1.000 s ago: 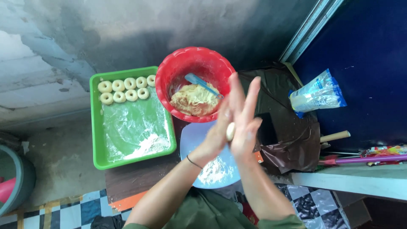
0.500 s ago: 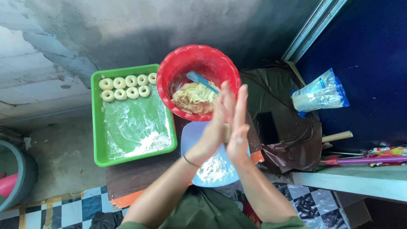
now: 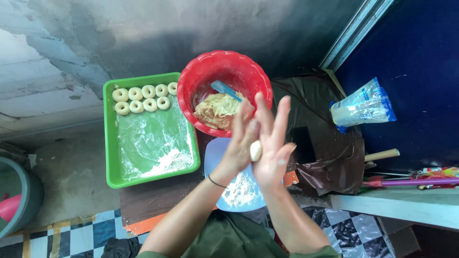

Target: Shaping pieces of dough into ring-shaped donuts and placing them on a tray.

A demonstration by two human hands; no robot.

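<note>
My left hand (image 3: 239,143) and my right hand (image 3: 273,143) are pressed palm to palm around a small pale ball of dough (image 3: 256,150), fingers pointing up. They hover over a pale blue plate (image 3: 215,157) dusted with flour. Just beyond stands a red bowl (image 3: 205,76) holding a lump of dough (image 3: 217,110) and a blue spatula (image 3: 224,89). A green tray (image 3: 112,162) to the left carries several ring-shaped dough pieces (image 3: 143,98) along its far edge and loose flour (image 3: 167,162).
A dark brown plastic sheet (image 3: 330,143) lies right of the bowl, with a clear bag of white powder (image 3: 363,107) beyond it. A wooden handle (image 3: 382,155) and a purple stick (image 3: 416,181) lie at the right. A grey tub (image 3: 19,196) sits at the far left.
My hands have slid against each other around the dough ball, the right hand's fingers now higher and more spread. The bowl and tray have not moved.
</note>
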